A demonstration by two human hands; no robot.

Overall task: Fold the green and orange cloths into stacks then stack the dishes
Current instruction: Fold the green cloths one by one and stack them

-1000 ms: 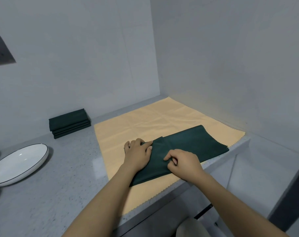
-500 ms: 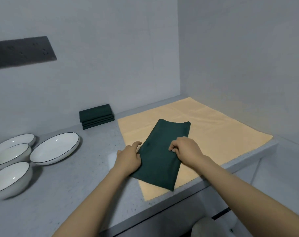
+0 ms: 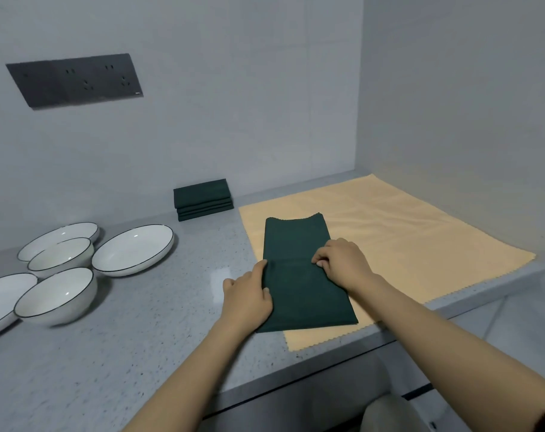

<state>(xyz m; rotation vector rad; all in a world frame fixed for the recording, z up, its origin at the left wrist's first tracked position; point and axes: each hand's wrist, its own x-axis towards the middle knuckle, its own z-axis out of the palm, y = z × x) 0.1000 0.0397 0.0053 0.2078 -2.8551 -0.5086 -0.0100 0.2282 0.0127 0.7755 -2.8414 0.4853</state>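
The green cloth (image 3: 302,272), folded to a long strip, lies on the spread orange cloth (image 3: 405,244) at the near table (image 3: 109,353) edge. The left hand (image 3: 249,296) grips its left edge and the right hand (image 3: 339,265) pinches its right edge at mid-length, apparently marking the next fold line. A finished green stack (image 3: 202,199) sits by the wall; the dishes (image 3: 78,260) remain unstacked.

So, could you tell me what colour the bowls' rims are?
Thin black rims on the white bowls, clearest in the head view.
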